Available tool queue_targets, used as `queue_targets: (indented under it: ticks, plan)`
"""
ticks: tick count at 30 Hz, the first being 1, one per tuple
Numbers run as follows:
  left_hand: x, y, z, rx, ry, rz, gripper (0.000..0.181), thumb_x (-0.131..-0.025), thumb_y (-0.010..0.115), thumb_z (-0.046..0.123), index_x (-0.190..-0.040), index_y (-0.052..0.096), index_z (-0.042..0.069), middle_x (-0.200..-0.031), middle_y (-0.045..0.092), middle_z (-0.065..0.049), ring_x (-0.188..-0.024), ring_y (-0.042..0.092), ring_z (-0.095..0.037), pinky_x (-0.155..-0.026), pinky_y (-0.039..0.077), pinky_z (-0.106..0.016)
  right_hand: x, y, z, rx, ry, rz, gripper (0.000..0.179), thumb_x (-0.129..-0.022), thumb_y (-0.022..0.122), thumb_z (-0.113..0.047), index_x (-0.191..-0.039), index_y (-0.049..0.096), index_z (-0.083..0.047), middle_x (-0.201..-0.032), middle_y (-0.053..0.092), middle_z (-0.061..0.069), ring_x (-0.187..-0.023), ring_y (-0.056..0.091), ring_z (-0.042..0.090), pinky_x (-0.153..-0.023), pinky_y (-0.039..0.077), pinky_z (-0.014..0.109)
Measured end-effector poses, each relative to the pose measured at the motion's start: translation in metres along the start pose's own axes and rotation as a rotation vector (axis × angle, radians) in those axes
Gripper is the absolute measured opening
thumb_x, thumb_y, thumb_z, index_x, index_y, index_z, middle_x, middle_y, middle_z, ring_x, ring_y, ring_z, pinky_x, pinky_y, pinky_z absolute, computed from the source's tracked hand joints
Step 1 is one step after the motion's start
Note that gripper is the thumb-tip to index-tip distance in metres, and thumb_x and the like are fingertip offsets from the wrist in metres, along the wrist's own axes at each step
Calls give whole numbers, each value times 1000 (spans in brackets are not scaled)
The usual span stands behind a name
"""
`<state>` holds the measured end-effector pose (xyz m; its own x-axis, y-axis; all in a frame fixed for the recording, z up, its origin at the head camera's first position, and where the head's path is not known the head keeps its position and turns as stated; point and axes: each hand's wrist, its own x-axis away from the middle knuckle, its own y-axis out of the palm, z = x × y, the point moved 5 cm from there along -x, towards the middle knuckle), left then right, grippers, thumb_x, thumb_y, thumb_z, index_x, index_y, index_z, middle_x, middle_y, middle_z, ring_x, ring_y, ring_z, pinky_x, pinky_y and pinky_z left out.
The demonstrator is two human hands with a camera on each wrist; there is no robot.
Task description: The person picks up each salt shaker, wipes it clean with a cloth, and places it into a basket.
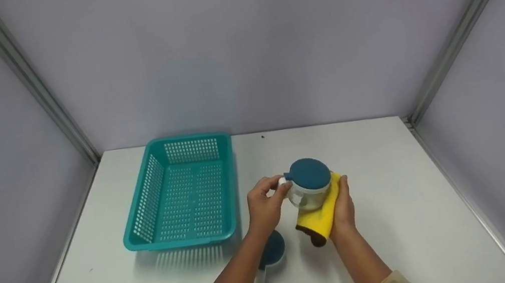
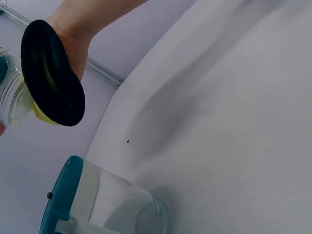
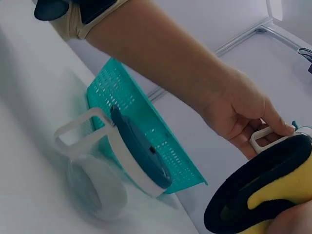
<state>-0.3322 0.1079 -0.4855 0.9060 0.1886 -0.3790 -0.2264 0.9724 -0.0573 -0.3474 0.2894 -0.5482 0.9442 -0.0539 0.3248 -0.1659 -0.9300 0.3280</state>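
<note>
My left hand (image 1: 264, 206) pinches the white handle of a clear glass jar (image 1: 309, 199) with a dark blue lid, held up over the table. Against the jar's right side, my right hand (image 1: 342, 207) presses a yellow cloth (image 1: 318, 219) with a dark edge, its fingers behind the cloth. The cloth's dark edge (image 3: 253, 180) hangs toward the camera in the right wrist view and hides most of the jar there. A second lidded jar (image 3: 97, 187) with a white handle stands on the table below, partly behind the left forearm in the head view.
A teal plastic basket (image 1: 234, 185) with perforated sides stands on the white table (image 1: 396, 220), left of the hands. Pale panels (image 1: 238, 52) enclose the table at the back and both sides. A small dark speck (image 1: 262, 137) lies near the back edge.
</note>
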Motion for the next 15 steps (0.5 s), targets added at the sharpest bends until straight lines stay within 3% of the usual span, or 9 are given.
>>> queue_targets:
  ticks: [2,5,8,12,15]
  plan:
    - [0,0,1,9,2,25,13,-89,71,7,-101,75,5,-84,67,-9,-82,58,-14,-70,54,-21,4,4,1,-58,52,-27,71,-90,24,-80,-135,45,-29,-131,49,3,-120,50,23,-103,43,35]
    - [-1,2,-12,20,2,41,13,-89,71,7,-102,75,6,-84,67,-8,-81,59,-13,-70,55,-21,12,13,1,-145,130,-85,71,-92,22,-77,-138,43,-27,-131,52,4,-117,55,23,-101,47,36]
    - [-1,3,-18,39,-6,37,14,-90,71,11,-103,75,9,-84,67,-6,-81,59,-13,-70,57,-23,21,22,-3,-243,206,-187,72,-95,17,-74,-141,40,-24,-126,58,4,-109,61,23,-97,52,37]
    - [-1,3,-18,79,-31,17,14,-91,71,18,-104,76,13,-85,68,-3,-82,59,-15,-72,58,-25,28,34,-7,-420,316,-426,78,-95,14,-75,-140,40,-17,-117,63,8,-99,65,24,-93,54,37]
    - [-1,3,-18,87,-53,8,15,-92,71,23,-105,76,17,-85,67,-1,-81,59,-16,-72,58,-26,32,43,-8,-539,350,-699,85,-94,10,-75,-137,43,-11,-114,64,12,-99,65,27,-92,54,37]
